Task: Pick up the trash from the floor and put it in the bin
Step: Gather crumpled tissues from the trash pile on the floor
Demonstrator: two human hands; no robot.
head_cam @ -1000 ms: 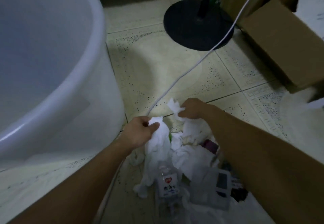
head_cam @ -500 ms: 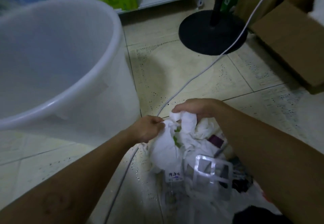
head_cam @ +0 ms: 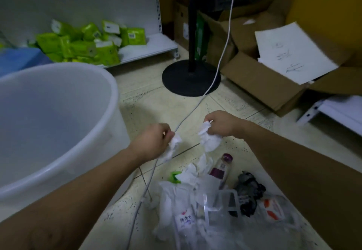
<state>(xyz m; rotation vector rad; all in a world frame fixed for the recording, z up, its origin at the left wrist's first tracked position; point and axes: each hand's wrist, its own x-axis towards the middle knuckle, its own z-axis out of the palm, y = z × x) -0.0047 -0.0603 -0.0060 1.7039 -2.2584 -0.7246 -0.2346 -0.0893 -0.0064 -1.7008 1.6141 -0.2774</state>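
White crumpled tissue [head_cam: 173, 148] is pinched in the left hand [head_cam: 152, 142] and another wad [head_cam: 208, 140] in the right hand [head_cam: 221, 125], both held above the trash pile [head_cam: 195, 200] on the floor [head_cam: 168, 103]. The next move, I judge, is to carry both left over the bin [head_cam: 115, 93] and let go. A bottle label [head_cam: 185, 220] and a handwritten sheet [head_cam: 290, 54] carry characters too blurred to read.

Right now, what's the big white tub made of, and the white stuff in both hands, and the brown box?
The big white tub is likely plastic: smooth, slightly see-through, with a rolled rim. The left wad in the left hand and the right wad in the right hand look like tissue paper: soft, matte, crumpled. The brown box looks like cardboard: dull, with folded flaps.
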